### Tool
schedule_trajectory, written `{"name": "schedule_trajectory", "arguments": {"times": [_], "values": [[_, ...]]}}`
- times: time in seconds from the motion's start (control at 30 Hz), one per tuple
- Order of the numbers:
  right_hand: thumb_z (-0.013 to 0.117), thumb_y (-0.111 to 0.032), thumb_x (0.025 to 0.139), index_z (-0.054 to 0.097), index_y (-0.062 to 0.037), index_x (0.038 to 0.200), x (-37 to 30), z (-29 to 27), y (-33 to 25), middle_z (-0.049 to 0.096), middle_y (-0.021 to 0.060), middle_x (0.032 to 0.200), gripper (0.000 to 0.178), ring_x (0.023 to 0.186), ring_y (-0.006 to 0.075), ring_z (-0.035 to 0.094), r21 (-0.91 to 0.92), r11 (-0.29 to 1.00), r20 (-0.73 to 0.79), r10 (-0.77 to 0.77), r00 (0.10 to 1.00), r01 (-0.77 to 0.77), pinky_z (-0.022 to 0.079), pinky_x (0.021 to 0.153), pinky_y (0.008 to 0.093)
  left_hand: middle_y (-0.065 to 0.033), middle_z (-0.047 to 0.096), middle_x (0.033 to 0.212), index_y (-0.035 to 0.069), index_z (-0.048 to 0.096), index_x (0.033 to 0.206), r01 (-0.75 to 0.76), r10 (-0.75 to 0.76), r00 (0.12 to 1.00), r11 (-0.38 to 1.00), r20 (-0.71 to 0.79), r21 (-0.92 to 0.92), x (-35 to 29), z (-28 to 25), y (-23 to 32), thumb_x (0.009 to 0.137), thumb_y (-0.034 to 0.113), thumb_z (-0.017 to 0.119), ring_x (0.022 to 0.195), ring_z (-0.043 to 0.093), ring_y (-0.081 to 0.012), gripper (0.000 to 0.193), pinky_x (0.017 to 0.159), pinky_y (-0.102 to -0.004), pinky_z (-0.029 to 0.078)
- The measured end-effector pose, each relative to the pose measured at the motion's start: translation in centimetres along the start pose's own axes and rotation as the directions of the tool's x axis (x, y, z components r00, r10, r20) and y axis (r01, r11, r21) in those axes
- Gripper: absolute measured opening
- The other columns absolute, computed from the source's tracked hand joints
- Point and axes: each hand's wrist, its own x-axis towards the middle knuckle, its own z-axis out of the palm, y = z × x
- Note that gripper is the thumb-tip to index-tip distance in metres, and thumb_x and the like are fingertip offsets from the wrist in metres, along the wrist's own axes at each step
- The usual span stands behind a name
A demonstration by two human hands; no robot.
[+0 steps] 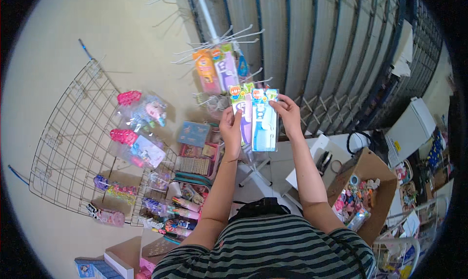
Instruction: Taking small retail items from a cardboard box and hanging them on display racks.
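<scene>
We hold two flat packs in front of the hook stand (207, 16): our left hand (231, 128) grips the purple pack (240, 111) by its left edge, fingers closed around the side, and our right hand (288, 114) pinches the blue pack (264, 119) by its upper right edge, thumb in front and the other fingers behind. The two packs overlap between our fingertips, the blue one lying in front of the purple one, and both stand upright with their coloured header cards on top. Just above our fingers two more packs, an orange pack (205, 70) and a lilac pack (225, 69), already hang on the wire hooks (243, 34), and several hooks above and beside them carry nothing. We judge that the step now is to bring one pack to a hook, so we should first separate the packs: one hand keeps one pack low, the other lifts its pack alone. We cannot see the hanging hole in the headers, so it is better to tilt the top a little toward us and find it before we push. The hook tip should go straight through the hole, and we should hold near the header, not at the bottom, so the card does not bend. Left of our left fingers hangs a wire grid (73, 147) with pink-topped bags (141, 111), and below our right elbow stands a cardboard box (378, 181) of small things; we keep our arms free from both.
</scene>
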Motion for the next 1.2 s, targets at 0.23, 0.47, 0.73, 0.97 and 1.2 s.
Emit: {"name": "schedule_trajectory", "arguments": {"times": [0.23, 0.47, 0.73, 0.97, 1.2], "values": [[0.067, -0.004, 0.074, 0.048, -0.0057, 0.109, 4.3, 8.5, -1.5, 0.061, 0.0018, 0.072, 0.039, 0.066, 0.0043, 0.055, 0.045, 0.973, 0.127, -0.231, 0.965, 0.227, 0.04, 0.054, 0.0161, -0.0062, 0.059, 0.092, -0.002, 0.049, 0.101, -0.181, 0.178, 0.972, 0.984, -0.155, -0.003, 4.6, -4.0, 3.4, 0.084, 0.007, 0.057, 0.083, 0.054, -0.0093, 0.021, 0.074, -0.0215, 0.043], [0.067, -0.003, 0.074, 0.058, -0.0054, 0.101, 8.0, 12.0, -4.2, 0.058, -0.0012, 0.07, 0.029, 0.063, 0.0007, 0.05, -0.041, 0.956, 0.188, -0.279, 0.942, 0.292, 0.037, 0.052, 0.0144, -0.0075, 0.06, 0.094, -0.001, 0.049, 0.102, -0.145, 0.152, 0.949, 0.988, -0.275, 0.043, 6.1, -5.5, 4.9, 0.084, 0.008, 0.057, 0.084, 0.055, -0.01, 0.022, 0.075, -0.0226, 0.043], [0.065, -0.005, 0.076, 0.057, -0.0032, 0.108, 9.5, 11.6, -3.2, 0.058, 0.0005, 0.074, 0.033, 0.065, 0.002, 0.051, -0.061, 0.952, 0.145, -0.288, 0.947, 0.299, 0.039, 0.055, 0.0152, -0.0058, 0.058, 0.096, 0.0, 0.049, 0.104, -0.14, 0.163, 0.93, 0.986, -0.329, 0.093, 6.5, -6.7, 4.2, 0.085, 0.011, 0.057, 0.088, 0.053, -0.0102, 0.024, 0.077, -0.0222, 0.041], [0.064, -0.006, 0.078, 0.058, -0.0035, 0.109, 9.7, 11.7, -3.6, 0.059, 0.0008, 0.074, 0.032, 0.063, 0.0023, 0.051, -0.034, 0.964, 0.099, -0.26, 0.96, 0.265, 0.039, 0.053, 0.0159, -0.006, 0.058, 0.097, 0.0, 0.05, 0.104, -0.127, 0.155, 0.932, 0.986, -0.328, 0.106, 6.0, -6.2, 4.2, 0.085, 0.009, 0.057, 0.088, 0.053, -0.0098, 0.022, 0.077, -0.0221, 0.041], [0.065, -0.006, 0.077, 0.059, -0.0036, 0.107, 10.3, 11.0, -3.0, 0.059, 0.0013, 0.074, 0.031, 0.063, 0.0028, 0.051, -0.055, 0.969, 0.118, -0.235, 0.965, 0.243, 0.04, 0.054, 0.0161, -0.0053, 0.059, 0.095, 0.0, 0.05, 0.103, -0.114, 0.146, 0.93, 0.987, -0.337, 0.113, 5.8, -6.4, 3.9, 0.084, 0.009, 0.057, 0.087, 0.053, -0.0092, 0.021, 0.076, -0.0213, 0.041]]}}
